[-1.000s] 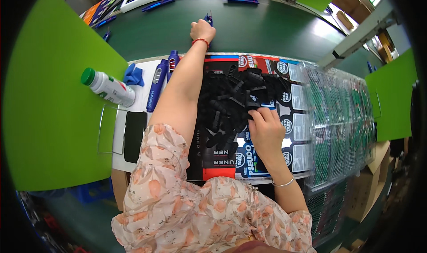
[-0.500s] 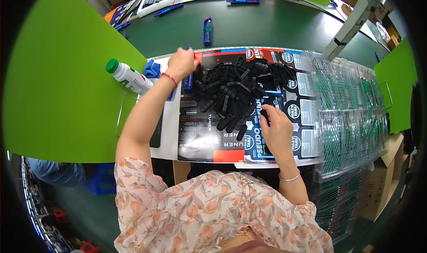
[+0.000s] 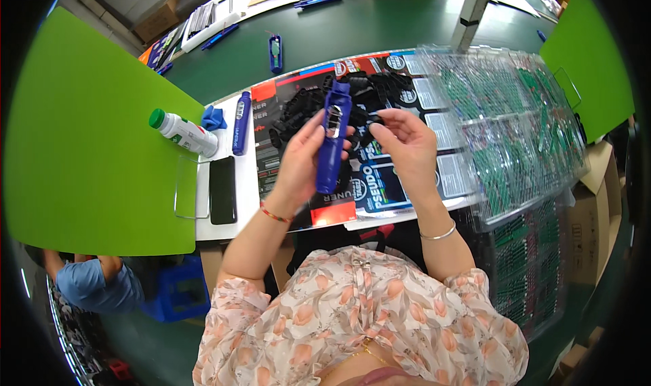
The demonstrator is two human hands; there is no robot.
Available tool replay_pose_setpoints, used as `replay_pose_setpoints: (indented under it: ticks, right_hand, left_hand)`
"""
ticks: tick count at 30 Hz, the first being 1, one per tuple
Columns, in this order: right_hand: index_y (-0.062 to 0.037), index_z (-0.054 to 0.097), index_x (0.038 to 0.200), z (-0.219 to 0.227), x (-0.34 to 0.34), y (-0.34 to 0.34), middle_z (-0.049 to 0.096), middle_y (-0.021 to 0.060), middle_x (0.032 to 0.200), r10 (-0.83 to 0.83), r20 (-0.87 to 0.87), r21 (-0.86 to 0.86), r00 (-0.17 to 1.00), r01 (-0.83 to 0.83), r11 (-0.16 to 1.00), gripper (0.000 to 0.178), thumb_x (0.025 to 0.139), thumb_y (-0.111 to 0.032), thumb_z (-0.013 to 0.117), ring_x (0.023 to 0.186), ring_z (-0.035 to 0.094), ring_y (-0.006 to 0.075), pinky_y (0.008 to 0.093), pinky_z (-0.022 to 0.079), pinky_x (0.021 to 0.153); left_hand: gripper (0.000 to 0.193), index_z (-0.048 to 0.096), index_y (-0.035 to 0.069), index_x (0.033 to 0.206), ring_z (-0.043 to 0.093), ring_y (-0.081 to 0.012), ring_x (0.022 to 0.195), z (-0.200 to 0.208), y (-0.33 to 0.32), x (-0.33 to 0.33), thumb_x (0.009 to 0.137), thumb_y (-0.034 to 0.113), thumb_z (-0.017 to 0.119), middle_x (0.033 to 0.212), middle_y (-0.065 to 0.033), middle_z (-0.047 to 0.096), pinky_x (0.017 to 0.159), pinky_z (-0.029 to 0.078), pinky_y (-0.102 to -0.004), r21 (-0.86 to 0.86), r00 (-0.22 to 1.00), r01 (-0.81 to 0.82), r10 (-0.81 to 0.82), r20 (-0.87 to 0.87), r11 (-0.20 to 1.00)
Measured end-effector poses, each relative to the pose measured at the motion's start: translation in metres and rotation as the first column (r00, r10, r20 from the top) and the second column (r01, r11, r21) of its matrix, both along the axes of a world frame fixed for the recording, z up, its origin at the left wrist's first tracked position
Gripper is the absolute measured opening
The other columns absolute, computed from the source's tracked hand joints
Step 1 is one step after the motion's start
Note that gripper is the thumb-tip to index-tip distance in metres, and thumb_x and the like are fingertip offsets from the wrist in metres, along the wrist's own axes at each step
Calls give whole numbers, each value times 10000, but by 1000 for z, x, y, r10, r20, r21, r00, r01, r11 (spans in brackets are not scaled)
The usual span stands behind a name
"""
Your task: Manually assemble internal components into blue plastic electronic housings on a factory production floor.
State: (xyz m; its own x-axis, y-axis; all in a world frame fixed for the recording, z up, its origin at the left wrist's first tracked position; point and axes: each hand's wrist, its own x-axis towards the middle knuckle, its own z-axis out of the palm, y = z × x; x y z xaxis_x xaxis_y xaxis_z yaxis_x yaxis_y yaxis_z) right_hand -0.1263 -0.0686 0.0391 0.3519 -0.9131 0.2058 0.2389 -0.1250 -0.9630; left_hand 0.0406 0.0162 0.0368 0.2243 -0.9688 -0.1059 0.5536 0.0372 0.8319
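My left hand [image 3: 304, 157] grips a long blue plastic casing [image 3: 330, 157] with an opening in its upper half, held upright above the sheet. Close to its right side, my right hand [image 3: 409, 144] has thumb and forefinger pinched on a small black plastic piece [image 3: 367, 133], partly hidden by the fingertips. Behind the casing lies a heap of black plastic pieces [image 3: 298, 108] on a printed sheet [image 3: 380, 189]. A second blue casing [image 3: 241, 125] lies on the white board left of the heap.
At left stand a white bottle with a green cap [image 3: 183, 133], a blue cloth [image 3: 213, 118] and a dark phone [image 3: 222, 190]. Clear trays of green circuit boards [image 3: 502, 128] stack at right. Another blue casing [image 3: 275, 52] lies on the green table. Green panels [image 3: 102, 148] flank the place.
My left hand has come back from the far left with a blue casing, now before my chest. My right hand has drawn up beside it with a black piece. The view has shifted.
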Motion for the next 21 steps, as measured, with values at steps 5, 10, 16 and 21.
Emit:
replay_pose_setpoints:
  ticks: [5, 10, 16, 21]
  right_hand:
    - [-6, 705, 941, -9, -6, 12, 675, 33, 786, -51, -166, -172, 985, 22, 985, 155, 797, -51, 737, 680, 600, 56, 221, 474, 545]
    - [-24, 712, 920, -2, -26, 27, 670, 65, 777, -207, -329, -331, 921, 93, 939, 170, 760, -67, 751, 624, 596, 117, 267, 465, 518]
    - [-41, 701, 880, -18, -52, 39, 516, 74, 1009, -399, -326, -553, 857, 170, 816, 199, 700, -86, 774, 707, 611, 239, 355, 502, 625]
    - [-83, 593, 1099, -8, -82, 49, 494, 89, 1059, -412, -417, -484, 810, 186, 855, 435, 698, -66, 761, 682, 608, 224, 358, 513, 634]
  left_hand:
    - [473, 293, 77, 1495, 654, -175, 912, -21, 15, -43, 1042, 176, 387, 1196, -107, 593, 748, 574, -311, 18, 993, 54, -52, -102, 998]
    - [466, 326, 64, 1478, 652, -172, 866, -25, 18, -67, 1032, 173, 404, 1112, -111, 623, 709, 565, -300, 26, 993, 86, -84, -83, 996]
    - [450, 391, 15, 1419, 615, -144, 744, -29, 28, -96, 986, 124, 445, 987, -103, 630, 633, 524, -268, 95, 993, 97, -103, 61, 991]
    - [470, 406, 19, 1411, 592, -106, 682, -32, 28, -127, 952, 4, 503, 883, -67, 625, 599, 505, -237, 27, 966, 124, -127, 227, 992]
